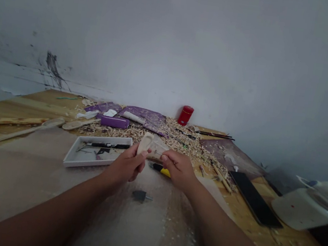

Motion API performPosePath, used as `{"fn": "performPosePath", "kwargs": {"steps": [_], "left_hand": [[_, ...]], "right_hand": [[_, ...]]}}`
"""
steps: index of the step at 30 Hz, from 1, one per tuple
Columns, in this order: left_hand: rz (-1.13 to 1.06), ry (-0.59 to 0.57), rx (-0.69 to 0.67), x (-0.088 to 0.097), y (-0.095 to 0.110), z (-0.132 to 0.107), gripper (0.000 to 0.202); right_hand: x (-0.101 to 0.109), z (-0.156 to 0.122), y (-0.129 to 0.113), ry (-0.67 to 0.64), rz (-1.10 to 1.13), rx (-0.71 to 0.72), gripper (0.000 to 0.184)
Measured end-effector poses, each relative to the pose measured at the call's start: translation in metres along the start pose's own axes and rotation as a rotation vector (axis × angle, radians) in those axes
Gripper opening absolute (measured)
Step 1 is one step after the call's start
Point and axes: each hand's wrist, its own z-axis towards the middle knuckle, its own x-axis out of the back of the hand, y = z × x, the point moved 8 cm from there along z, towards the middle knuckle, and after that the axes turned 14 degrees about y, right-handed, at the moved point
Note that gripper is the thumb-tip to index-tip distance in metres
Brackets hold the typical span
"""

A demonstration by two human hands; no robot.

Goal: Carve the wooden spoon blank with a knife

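Observation:
My left hand [127,163] is closed around a pale carved wooden piece [146,141], which stands up between thumb and fingers; it looks like a spoon's bowl, though its lower part is hidden. Just to the right, my right hand [178,169] is closed in a pinch, with a thin thing at the fingertips too small to name. A black and yellow utility knife [165,171] lies under the right hand, partly covered. Nearer to me, a dark block with a thin metal shank [139,195] rests on a translucent sheet [119,222].
A white tray [69,153] with a black pen-like tool [110,145] lies left. Wood shavings [176,141], a purple case [114,122] and a red can [185,115] are behind. Wooden sticks [5,122] lie far left. A phone [254,198] and white pot [295,206] stand right.

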Motion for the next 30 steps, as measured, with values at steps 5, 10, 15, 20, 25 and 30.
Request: {"fn": "performPosePath", "kwargs": {"steps": [5, 10, 15, 20, 25, 30], "left_hand": [[0.108, -0.043, -0.03, -0.006, -0.003, -0.003, 0.02], [0.165, -0.053, -0.08, -0.007, 0.001, -0.006, 0.019], [0.176, -0.035, -0.077, -0.006, 0.002, -0.006, 0.021], [0.12, -0.048, -0.033, -0.006, -0.005, -0.005, 0.021], [0.06, -0.062, 0.056, -0.008, -0.01, -0.005, 0.024], [0.018, -0.044, 0.131, -0.008, -0.013, -0.007, 0.033]], "right_hand": [[-0.008, -0.003, -0.004, -0.012, 0.065, -0.013, 0.031], [-0.016, -0.003, -0.003, -0.088, 0.064, -0.023, 0.03], [-0.006, 0.0, 0.007, 0.019, -0.101, -0.023, 0.032], [-0.015, -0.003, -0.003, -0.071, -0.155, 0.08, 0.032], [-0.012, -0.001, 0.0, -0.051, -0.242, 0.052, 0.032], [-0.013, -0.003, -0.007, -0.079, -0.248, 0.102, 0.034]]}}
